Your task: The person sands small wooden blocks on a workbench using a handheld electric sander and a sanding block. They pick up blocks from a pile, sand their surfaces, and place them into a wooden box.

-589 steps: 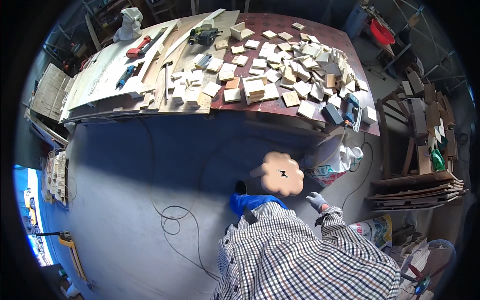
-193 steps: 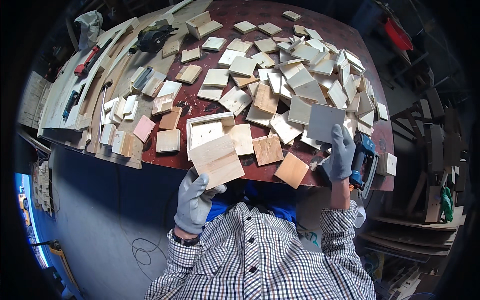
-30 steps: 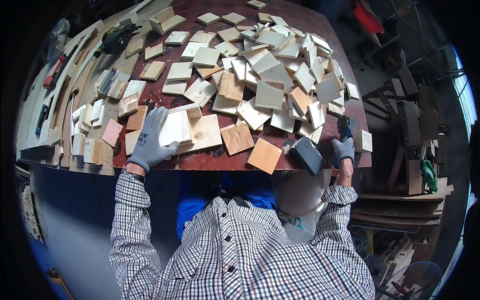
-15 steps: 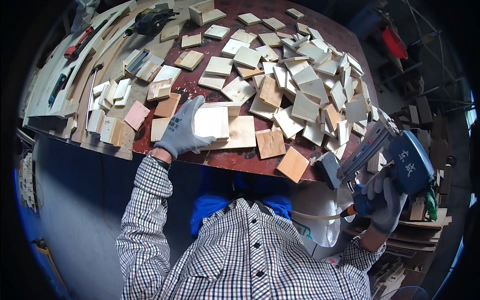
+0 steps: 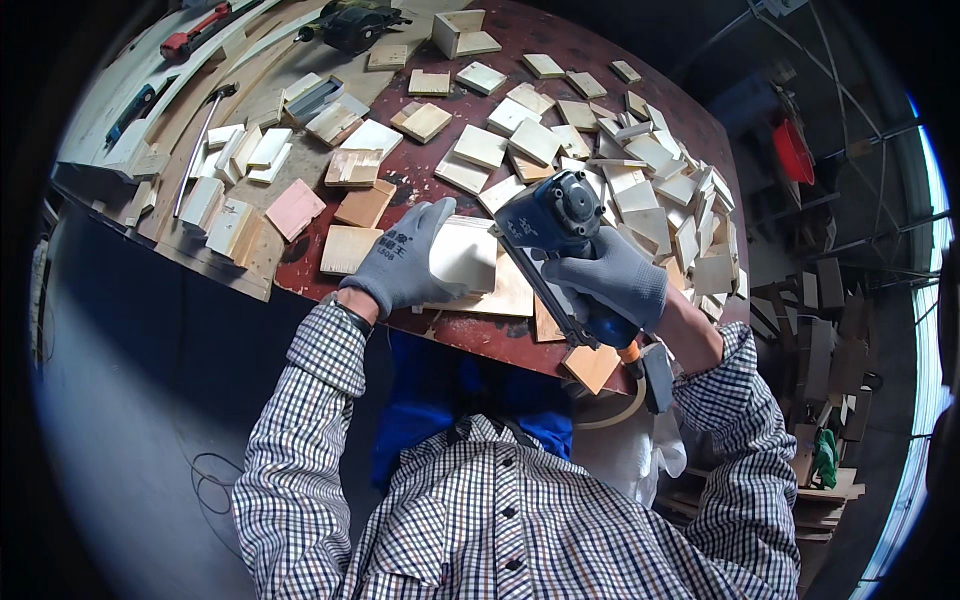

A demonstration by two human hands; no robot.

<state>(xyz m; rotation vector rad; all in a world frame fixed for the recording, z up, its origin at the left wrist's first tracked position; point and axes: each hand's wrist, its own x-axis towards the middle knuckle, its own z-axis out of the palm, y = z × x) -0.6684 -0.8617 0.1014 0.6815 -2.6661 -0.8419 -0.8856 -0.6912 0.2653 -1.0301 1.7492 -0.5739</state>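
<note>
My left hand [image 5: 408,262], in a grey glove, grips a pale wooden block [image 5: 464,252] at the near edge of the table, thumb along its near side. Beneath the block lies a flat wooden board [image 5: 513,291], partly hidden. My right hand [image 5: 618,278], gloved too, is wrapped round the handle of a blue air nail gun [image 5: 545,212]. The nail gun is over the table just right of the block, its long magazine slanting down toward the near edge. Whether its nose touches the wood is hidden. An air hose [image 5: 622,412] runs from its handle.
A big heap of square wooden pieces [image 5: 640,190] covers the right of the red table [image 5: 520,352]. On the left workbench lie a hammer [image 5: 201,140], a red-handled tool [image 5: 193,32], a black power tool [image 5: 357,26] and a pink block [image 5: 295,209]. An orange-brown square [image 5: 590,368] overhangs the near edge.
My right hand has brought the nail gun from beyond the table's right edge leftward to beside the block. My left hand stays on the block. The whole view has shifted.
</note>
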